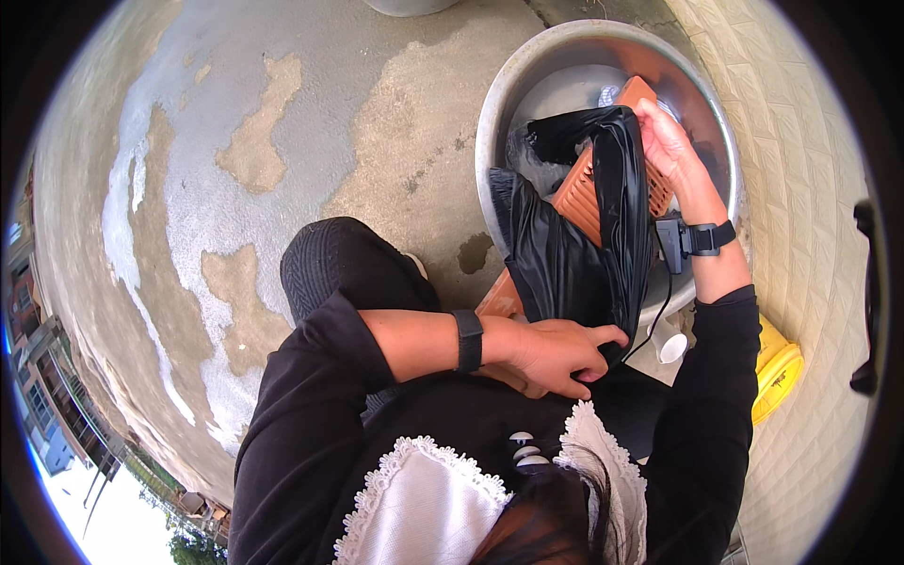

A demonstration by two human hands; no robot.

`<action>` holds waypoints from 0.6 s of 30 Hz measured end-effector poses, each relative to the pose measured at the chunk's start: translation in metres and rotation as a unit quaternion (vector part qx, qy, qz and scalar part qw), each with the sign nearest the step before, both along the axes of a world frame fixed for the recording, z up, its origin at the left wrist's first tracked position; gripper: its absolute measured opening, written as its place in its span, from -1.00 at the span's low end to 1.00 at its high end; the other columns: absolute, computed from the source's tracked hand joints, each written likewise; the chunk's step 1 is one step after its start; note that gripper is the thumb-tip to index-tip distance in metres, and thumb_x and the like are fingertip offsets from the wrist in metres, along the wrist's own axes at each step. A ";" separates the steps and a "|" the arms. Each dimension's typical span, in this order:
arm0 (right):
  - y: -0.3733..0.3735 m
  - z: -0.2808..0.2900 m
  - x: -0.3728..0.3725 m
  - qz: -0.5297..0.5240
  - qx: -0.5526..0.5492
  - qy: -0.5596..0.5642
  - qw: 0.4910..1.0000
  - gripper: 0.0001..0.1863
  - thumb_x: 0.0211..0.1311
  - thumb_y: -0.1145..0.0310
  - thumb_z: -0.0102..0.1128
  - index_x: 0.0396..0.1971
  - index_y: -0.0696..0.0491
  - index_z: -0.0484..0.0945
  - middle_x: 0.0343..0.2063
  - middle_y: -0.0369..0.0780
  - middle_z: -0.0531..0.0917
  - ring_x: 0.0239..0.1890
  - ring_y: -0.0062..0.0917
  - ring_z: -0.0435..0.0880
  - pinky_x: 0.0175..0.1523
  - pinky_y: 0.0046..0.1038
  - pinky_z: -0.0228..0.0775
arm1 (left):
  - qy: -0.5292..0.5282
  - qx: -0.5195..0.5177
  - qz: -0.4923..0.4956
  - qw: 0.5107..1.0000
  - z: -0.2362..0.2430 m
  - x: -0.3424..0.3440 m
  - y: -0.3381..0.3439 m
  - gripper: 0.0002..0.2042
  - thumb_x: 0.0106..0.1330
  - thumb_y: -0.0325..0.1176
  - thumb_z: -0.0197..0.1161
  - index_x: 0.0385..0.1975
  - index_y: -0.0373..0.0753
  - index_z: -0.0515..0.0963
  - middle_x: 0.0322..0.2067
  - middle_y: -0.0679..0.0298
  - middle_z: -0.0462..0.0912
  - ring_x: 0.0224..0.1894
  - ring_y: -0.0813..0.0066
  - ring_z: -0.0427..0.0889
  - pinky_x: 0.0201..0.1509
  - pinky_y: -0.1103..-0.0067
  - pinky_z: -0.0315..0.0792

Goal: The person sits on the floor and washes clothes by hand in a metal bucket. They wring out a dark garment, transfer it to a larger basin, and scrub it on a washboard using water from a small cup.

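A brown-orange washboard [576, 193] with ridges leans in a large round metal basin [492, 122], its lower end toward my lap. Black cloth, apparently a garment [565, 268], is draped over the board in long folds and covers much of it. My left hand [551, 356] is closed on the near end of the cloth, close to my lap. At the board's upper end, my right hand [667, 146] has its fingers curled at the far edge of the black cloth, beside the board. Some fingertips are hidden.
Shallow water [541, 174] lies in the basin. Right of my lap stand a white cup [670, 343] and a yellow container [777, 369]. A tiled wall [800, 188] rises on the right. Wet patches mark the concrete floor [311, 122]; another pale vessel [410, 5] shows at the top.
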State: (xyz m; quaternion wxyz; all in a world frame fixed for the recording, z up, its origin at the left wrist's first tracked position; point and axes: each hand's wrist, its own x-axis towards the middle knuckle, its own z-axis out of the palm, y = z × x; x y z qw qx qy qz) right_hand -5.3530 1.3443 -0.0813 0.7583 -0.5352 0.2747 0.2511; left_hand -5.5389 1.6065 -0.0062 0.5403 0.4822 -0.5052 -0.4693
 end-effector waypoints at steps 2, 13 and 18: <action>-0.037 0.024 -0.015 -0.067 0.020 0.038 0.997 -0.70 0.20 0.23 0.04 -0.31 0.17 0.58 -0.33 -0.14 0.71 -0.34 -0.43 0.70 -0.12 -0.42 0.59 | 0.012 0.009 -0.009 1.000 0.000 0.000 -0.001 -0.73 0.18 -0.26 0.32 -0.60 -0.23 0.40 0.22 0.05 0.28 -0.32 0.09 0.60 -0.19 0.35 0.45; -0.170 0.064 -0.111 -0.102 -0.163 0.019 0.981 -0.72 0.23 0.28 0.28 -0.13 0.11 0.57 -0.30 -0.25 0.71 -0.32 -0.50 0.70 -0.16 -0.44 0.58 | 0.091 0.104 0.012 0.990 0.001 -0.006 -0.007 -0.42 0.21 -0.23 0.35 0.20 -0.14 0.26 0.00 0.20 0.53 -0.47 0.37 0.68 -0.38 0.53 0.50; -0.211 0.075 -0.075 0.081 -0.641 -0.030 0.763 -0.59 0.38 0.04 0.01 -0.22 0.09 0.64 -0.40 -0.24 0.73 -0.24 -0.43 0.69 -0.14 -0.38 0.47 | 0.051 0.183 0.074 0.979 -0.018 -0.005 -0.014 -0.56 0.26 -0.09 0.25 0.01 -0.24 0.45 -0.27 0.19 0.65 -0.33 0.18 0.67 -0.18 0.41 0.50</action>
